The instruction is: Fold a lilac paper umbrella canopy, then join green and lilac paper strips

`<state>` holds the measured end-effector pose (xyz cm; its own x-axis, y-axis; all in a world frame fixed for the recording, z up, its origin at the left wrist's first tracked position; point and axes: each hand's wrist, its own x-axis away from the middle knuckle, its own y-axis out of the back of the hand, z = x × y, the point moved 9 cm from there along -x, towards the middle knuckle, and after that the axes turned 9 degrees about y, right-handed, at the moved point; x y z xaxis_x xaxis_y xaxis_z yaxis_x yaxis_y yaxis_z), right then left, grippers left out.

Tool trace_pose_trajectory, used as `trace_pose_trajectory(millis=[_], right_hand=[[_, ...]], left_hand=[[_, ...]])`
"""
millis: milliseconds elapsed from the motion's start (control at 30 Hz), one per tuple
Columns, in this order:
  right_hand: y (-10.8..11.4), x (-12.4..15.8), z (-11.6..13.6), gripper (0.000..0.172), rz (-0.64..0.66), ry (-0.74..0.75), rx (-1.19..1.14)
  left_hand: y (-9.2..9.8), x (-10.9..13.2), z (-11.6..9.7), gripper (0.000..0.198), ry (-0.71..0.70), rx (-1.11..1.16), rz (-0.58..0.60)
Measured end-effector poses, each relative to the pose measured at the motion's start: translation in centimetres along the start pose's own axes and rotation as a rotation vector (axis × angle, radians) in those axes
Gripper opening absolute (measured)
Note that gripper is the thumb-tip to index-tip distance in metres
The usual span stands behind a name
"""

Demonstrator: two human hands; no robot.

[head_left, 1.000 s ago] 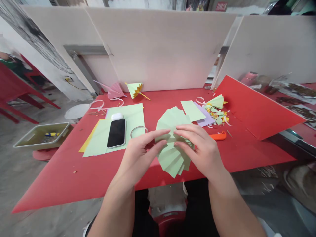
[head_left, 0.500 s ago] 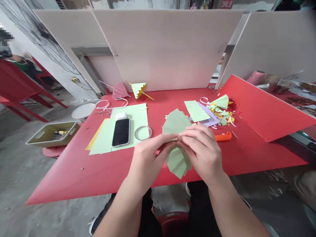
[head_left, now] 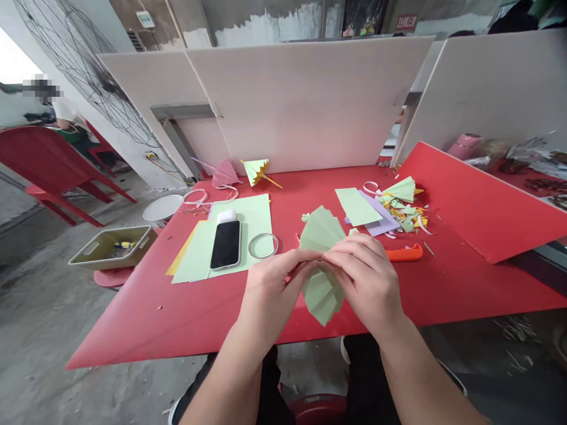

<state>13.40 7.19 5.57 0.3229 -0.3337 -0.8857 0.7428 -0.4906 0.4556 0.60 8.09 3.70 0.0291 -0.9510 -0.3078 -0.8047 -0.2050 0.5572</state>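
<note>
Two sets of fingers [head_left: 303, 255], left hand [head_left: 273, 280] and right hand [head_left: 368, 276], have just been brought together, clamped on the middle of the pleated paper [head_left: 321, 227] over the worktop [head_left: 186, 321], the folds apparently being pressed tighter.

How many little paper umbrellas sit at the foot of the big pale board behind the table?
2: a pink one, and a green-and-yellow one just to its right. Nothing there looks large enough to hide another.

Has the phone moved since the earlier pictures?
No; judged against the red table, the phone stays in place; only the camera view has shifted.
</note>
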Motion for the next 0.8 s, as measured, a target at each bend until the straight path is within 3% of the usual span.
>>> trace_pose_trajectory(millis=[333,600,733,800], right_hand=[[0.1,0.0,0.0,0.007,-0.024,-0.001,-0.024],[-0.2,-0.3,0.5,0.01,0.022,0.013,-0.014],[-0.7,0.0,0.5,0.008,0.071,0.02,0.006],[-1.0,0.1,0.5,0.019,0.106,0.024,0.017]], left_hand=[[0.3,0.1,0.5,0.012,-0.008,0.051,-0.009],[0.4,-1.5,4.4,0.033,0.298,0.44,0.006],[0.0,-1.7,4.1,0.023,0.247,0.356,0.036],[0.3,-1.5,3.4,0.017,0.174,0.276,0.009]])
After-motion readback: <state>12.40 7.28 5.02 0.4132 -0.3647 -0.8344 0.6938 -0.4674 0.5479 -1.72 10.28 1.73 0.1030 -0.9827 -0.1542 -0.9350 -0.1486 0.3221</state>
